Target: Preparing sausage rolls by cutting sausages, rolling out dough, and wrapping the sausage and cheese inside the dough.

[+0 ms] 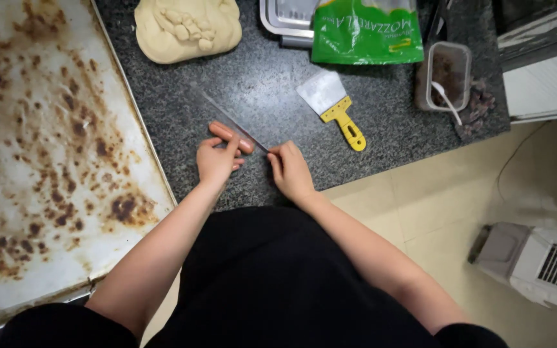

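Two hands, left (pixel 217 160), right (pixel 289 171), sausage (pixel 231 136) (long axis diagonal), counter (pixel 259 84)

Single head camera looked straight down, close above granite counter (pixel 278 96); counter edge ran diagonally, tiled floor (pixel 433 206) beyond, lower right.

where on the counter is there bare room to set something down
Bare granite counter lies between the dough, the yellow-handled scraper and the hands. Another bare strip runs right of the scraper, below the plastic tub. It is crowded at the back by the green bag and metal container, and around the sausage held by the left hand.
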